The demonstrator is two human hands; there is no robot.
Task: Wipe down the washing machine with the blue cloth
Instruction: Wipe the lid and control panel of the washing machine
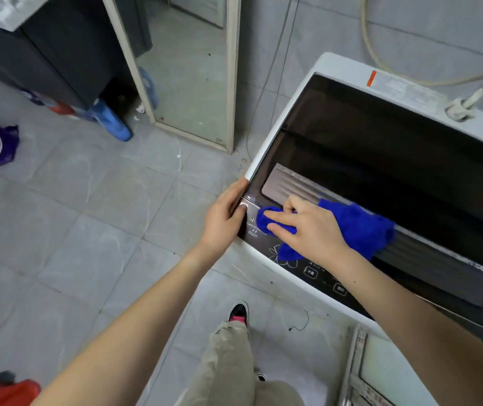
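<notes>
Right hand (307, 230) pressing blue cloth (357, 227) on washing machine (281, 124) control panel, left hand (224, 218) gripping its corner, grey tiled floor (88, 200)

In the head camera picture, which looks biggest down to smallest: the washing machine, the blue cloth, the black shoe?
1. Washing machine, by far.
2. Blue cloth, partly hidden under the right hand.
3. Black shoe, only partly showing; it lies farther from the camera, so its real size is unsure.

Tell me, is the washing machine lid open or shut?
Shut. The dark lid lies flat within the white frame of the washer, and no drum shows. The right hand presses the cloth by its front edge.
</notes>
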